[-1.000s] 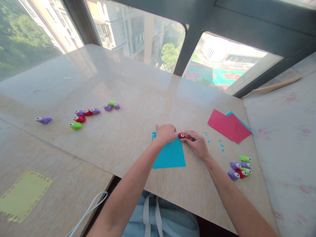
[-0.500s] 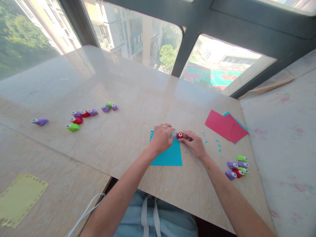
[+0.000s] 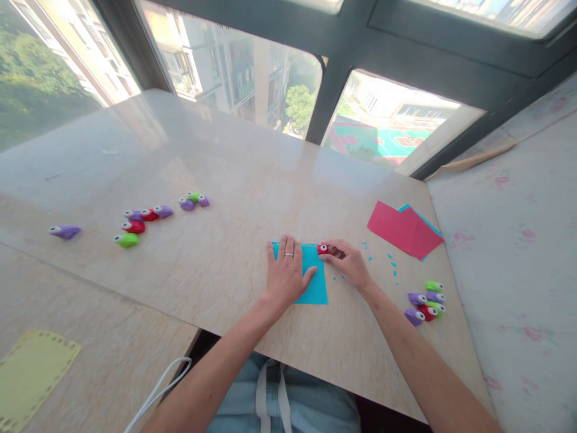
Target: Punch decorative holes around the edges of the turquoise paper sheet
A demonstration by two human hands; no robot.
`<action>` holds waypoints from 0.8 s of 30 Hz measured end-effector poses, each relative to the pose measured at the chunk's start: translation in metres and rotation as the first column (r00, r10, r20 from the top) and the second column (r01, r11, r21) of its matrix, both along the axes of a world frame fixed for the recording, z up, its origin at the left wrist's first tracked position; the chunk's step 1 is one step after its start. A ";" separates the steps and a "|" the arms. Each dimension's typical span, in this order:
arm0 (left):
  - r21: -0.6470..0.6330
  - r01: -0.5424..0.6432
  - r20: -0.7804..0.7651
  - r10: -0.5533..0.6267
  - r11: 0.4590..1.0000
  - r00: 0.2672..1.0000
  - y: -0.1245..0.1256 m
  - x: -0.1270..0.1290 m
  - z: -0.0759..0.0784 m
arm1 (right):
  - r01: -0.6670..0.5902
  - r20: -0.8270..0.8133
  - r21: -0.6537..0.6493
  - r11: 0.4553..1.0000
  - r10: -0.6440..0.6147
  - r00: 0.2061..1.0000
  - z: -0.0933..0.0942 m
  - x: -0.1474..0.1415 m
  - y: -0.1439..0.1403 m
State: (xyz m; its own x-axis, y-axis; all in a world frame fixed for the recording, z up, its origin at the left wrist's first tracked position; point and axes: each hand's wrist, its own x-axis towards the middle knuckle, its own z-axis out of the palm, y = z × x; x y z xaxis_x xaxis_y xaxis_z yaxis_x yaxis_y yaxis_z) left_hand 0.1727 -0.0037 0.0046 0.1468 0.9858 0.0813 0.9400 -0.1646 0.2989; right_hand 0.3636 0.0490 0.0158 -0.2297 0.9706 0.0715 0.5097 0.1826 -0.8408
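A blue sheet of paper (image 3: 315, 291) lies on the table, with small holes punched along its far edge. My left hand (image 3: 288, 270) rests flat on it, fingers spread and pointing away from me. At the sheet's far right corner, my right hand (image 3: 349, 263) grips a small red craft punch (image 3: 322, 249) between thumb and fingers. The punch touches or overlaps the right edge of the paper; exactly how is hard to see. Little blue paper bits (image 3: 393, 265) are scattered to the right of my right hand.
Several punches in purple, green and red (image 3: 427, 312) cluster at the right, and more punches (image 3: 134, 227) stand at the left. Red sheets (image 3: 399, 231) overlap a blue one at the back right. A yellow sheet with punched edges (image 3: 36, 373) and a white cable (image 3: 155, 391) are front left.
My left hand has moved from beside the punch to the left and flattened onto the blue paper. My right hand still holds the red punch near the same corner. The view has shifted slightly.
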 end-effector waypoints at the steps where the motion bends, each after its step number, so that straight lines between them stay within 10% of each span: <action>1: 0.007 0.002 -0.004 -0.002 1.000 1.000 0.000 0.001 -0.001 | 0.001 -0.002 0.003 1.000 -0.001 1.000 -0.001 0.000 0.000; 24: 0.021 -0.011 -0.004 0.011 1.000 1.000 -0.007 0.010 -0.008 | 0.055 -0.062 -0.048 0.997 -0.058 0.996 -0.004 -0.002 0.002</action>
State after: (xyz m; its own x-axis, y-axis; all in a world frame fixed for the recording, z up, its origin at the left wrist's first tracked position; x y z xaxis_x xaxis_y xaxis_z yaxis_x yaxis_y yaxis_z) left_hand 0.1825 -0.0109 -0.0029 0.1364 0.9854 0.1015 0.9428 -0.1606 0.2920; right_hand 0.3620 0.0510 0.0122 -0.1706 0.9846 0.0388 0.4640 0.1150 -0.8784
